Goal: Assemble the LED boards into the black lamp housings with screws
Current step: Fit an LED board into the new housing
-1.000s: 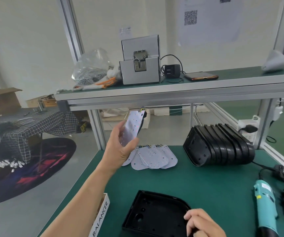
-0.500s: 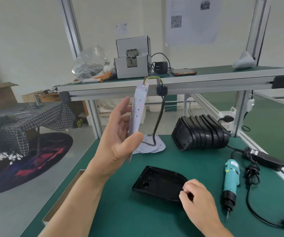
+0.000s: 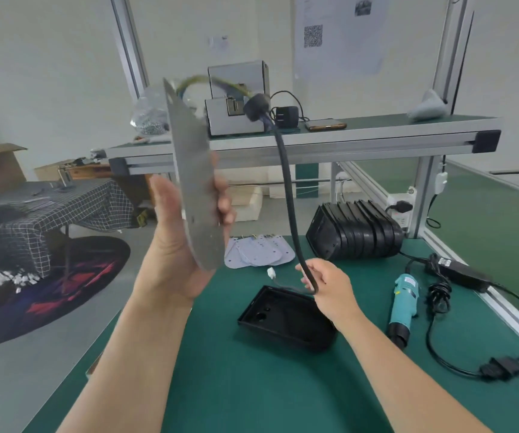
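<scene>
My left hand [image 3: 173, 260] holds an LED board [image 3: 194, 182] upright in the air, its grey metal back toward me. A black cable [image 3: 286, 189] with a round grommet hangs from the board's top. My right hand [image 3: 330, 285] pinches that cable near its lower end, just above an open black lamp housing [image 3: 286, 320] lying on the green table. A small white connector [image 3: 271, 272] dangles at the cable's end. More LED boards [image 3: 258, 251] lie fanned out behind, beside a row of stacked black housings [image 3: 358, 232].
A teal electric screwdriver [image 3: 403, 301] lies to the right with its power adapter [image 3: 458, 273] and cords. On the upper shelf [image 3: 314, 135] stand a grey screw feeder [image 3: 236, 101], a bag of screws and a phone. The table's left edge drops to the floor.
My left hand turned the board so its grey back faces me and raised it. My right hand left the housing and took hold of the hanging cable.
</scene>
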Available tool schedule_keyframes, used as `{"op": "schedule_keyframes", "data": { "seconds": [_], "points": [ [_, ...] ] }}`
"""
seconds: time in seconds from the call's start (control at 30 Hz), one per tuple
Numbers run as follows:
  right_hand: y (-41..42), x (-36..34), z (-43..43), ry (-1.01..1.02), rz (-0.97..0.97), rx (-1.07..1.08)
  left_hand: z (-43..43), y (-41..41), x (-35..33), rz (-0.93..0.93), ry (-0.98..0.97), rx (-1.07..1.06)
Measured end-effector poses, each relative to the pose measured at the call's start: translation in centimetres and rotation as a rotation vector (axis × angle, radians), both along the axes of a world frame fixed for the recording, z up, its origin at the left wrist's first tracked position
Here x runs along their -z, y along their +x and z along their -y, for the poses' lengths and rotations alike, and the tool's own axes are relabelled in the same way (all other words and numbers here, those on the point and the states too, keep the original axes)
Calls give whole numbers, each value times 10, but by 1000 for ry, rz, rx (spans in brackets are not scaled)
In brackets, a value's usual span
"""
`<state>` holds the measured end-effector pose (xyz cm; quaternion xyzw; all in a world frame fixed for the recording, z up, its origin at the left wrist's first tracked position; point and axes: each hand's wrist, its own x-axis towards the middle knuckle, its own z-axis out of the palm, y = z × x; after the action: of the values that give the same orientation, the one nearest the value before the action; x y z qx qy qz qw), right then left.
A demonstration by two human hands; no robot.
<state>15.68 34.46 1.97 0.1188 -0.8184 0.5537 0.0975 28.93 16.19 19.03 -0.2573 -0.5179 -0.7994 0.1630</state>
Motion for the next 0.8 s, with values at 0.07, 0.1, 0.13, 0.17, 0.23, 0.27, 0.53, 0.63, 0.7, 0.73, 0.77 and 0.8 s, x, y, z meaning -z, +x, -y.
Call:
{"op": "schedule_keyframes", "data": {
  "seconds": [0.07,0.1,0.13,0.17,0.23,0.27,0.53,0.63,0.7,0.73,0.77,0.8],
  "points": [
    [-1,0,-1,52,33,-110,2,-9,16,181,95,-65],
    [0,2,-1,146,43,-173,3,-14,26,275,156,-98],
    [1,4,0,283,39,-240,3,-19,37,366,221,-128],
    [0,8,1,428,25,-312,4,-25,49,452,286,-154],
    [-3,18,0,623,14,-413,7,-35,72,604,412,-190],
    [-4,22,-1,668,12,-436,8,-40,84,666,477,-195],
    [10,7,-6,164,-416,-227,3,-33,179,888,699,-158],
    [12,-21,-4,-188,-388,-188,-13,-22,190,843,598,-304],
    [9,-41,-7,-408,-338,-215,-28,-12,193,827,313,-389],
    [7,-49,-10,-481,-310,-212,-35,-9,196,837,155,-425],
    [6,-57,-13,-528,-272,-206,-42,-8,200,855,29,-462],
    [4,-61,-17,-546,-230,-199,-47,-9,202,880,-41,-494]
  ]
}}
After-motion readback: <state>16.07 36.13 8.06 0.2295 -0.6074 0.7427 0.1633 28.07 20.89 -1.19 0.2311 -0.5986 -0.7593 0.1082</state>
